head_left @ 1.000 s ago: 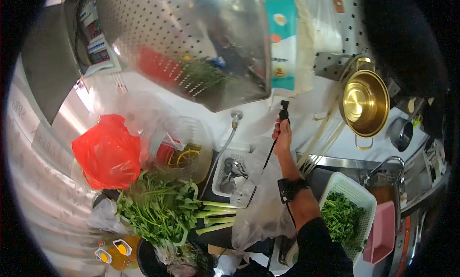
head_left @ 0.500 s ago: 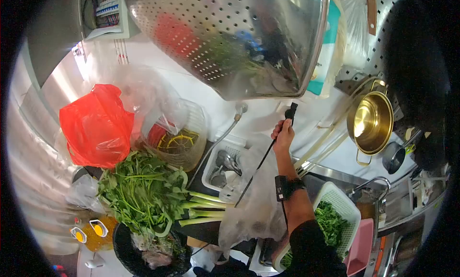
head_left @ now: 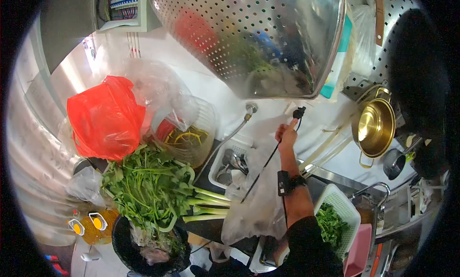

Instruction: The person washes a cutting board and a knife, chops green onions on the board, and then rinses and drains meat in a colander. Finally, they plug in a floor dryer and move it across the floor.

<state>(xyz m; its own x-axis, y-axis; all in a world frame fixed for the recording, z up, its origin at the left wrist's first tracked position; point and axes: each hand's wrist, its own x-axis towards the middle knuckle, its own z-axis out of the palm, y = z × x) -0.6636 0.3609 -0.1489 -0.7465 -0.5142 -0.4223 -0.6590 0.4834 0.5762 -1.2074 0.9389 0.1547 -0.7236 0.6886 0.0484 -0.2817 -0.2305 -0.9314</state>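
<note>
My right hand (head_left: 287,134) reaches up toward the white wall, its fingers curled around a black cable (head_left: 261,174). The tip of one finger touches the black plug-like end (head_left: 299,112) of that cable, close to the wall below a perforated metal sheet. From the hand, the cable runs down to the left over a clear plastic bag (head_left: 258,212). A black device is strapped to my right wrist. My left hand is not visible.
Leafy greens (head_left: 148,183) and thick pale stalks (head_left: 211,211) lie left of the bag. A white basket (head_left: 221,174) holds utensils. A red bag (head_left: 105,119) is at left; a gold pot (head_left: 374,126) hangs at right. Another basket (head_left: 352,214) holds cut greens.
The view has shifted, so most things sit slightly further right. The cable's end has tilted relative to my right hand, and the cable now bends beside the fingers.
</note>
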